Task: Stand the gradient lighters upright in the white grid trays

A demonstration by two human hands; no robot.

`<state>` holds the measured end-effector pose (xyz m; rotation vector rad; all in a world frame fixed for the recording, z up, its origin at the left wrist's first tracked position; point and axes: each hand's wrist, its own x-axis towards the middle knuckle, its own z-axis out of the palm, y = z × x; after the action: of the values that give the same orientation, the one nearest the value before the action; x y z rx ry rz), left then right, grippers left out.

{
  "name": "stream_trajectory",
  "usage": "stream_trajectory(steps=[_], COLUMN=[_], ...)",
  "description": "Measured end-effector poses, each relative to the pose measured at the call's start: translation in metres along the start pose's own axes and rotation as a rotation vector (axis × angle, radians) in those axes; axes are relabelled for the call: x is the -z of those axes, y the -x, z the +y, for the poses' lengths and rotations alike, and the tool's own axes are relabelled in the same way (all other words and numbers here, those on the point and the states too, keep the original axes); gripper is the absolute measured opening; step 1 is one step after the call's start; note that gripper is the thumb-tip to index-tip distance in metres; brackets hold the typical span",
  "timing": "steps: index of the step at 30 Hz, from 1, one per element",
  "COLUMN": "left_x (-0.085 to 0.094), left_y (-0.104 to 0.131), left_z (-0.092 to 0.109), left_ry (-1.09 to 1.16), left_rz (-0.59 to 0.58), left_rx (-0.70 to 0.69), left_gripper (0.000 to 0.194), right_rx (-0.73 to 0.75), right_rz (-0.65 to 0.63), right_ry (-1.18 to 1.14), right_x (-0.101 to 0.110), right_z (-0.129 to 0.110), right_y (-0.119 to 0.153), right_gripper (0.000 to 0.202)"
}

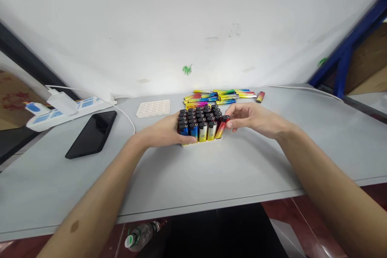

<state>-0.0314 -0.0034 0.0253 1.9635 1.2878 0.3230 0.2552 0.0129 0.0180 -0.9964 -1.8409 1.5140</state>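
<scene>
Several upright lighters [202, 131] with black tops stand in close rows in a white tray [202, 143] at the middle of the table. My left hand [165, 131] wraps round the left side of the rows, its thumb along the front. At the front right corner, a red and yellow lighter [221, 129] leans to the right, its top between the thumb and fingers of my right hand [248, 119]. Behind the rows lies a loose pile of shiny coloured lighters [211, 97].
A white tray with round marks [153, 108] lies at the back left. Further left are a black phone [91, 134] and a power strip [72, 109] with a white cable. One red lighter [260, 96] lies right of the pile. Below the table edge is a bottle [142, 236].
</scene>
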Motion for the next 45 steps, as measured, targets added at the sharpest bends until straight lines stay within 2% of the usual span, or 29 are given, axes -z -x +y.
stream_trajectory(steps=[9,16,19,22,25,27,30,33,38,45], left_x=[0.0,0.0,0.0,0.0,0.0,0.0,0.0,0.0,0.0,0.001], left_y=[0.0,0.0,0.0,0.0,0.0,0.0,0.001,0.001,0.002,0.003], left_z=[-0.002,0.0,0.0,0.0,0.001,0.001,0.001,0.001,0.003,0.003], left_ry=[-0.028,-0.012,-0.01,-0.022,-0.021,-0.02,-0.011,0.007,0.01,-0.01], left_rz=[0.008,0.015,0.01,0.018,0.012,0.016,0.017,-0.001,0.015,0.019], left_rx=[-0.012,-0.003,-0.005,-0.001,0.014,0.01,-0.003,-0.004,-0.021,-0.016], left_gripper=[0.069,0.064,0.065,0.067,0.069,0.07,0.069,0.067,0.067,0.069], right_rx=[-0.005,0.026,0.022,-0.024,-0.091,-0.128,-0.235,-0.366,-0.461,-0.46], right_rz=[0.01,0.065,0.194,0.466,0.753,0.84,0.909,0.912,0.849,0.993], right_ry=[0.049,0.067,0.024,0.091,0.436,0.689,0.939,1.045,1.084,1.044], right_x=[0.0,0.0,0.001,0.006,0.014,0.021,0.031,0.04,0.047,0.044], right_z=[-0.002,0.0,0.004,0.013,0.026,0.037,0.051,0.059,0.061,0.058], right_y=[0.001,0.0,-0.003,-0.011,-0.019,-0.023,-0.026,-0.026,-0.025,-0.024], right_gripper=[0.024,0.029,0.04,0.046,0.038,0.034,0.045,0.053,0.05,0.05])
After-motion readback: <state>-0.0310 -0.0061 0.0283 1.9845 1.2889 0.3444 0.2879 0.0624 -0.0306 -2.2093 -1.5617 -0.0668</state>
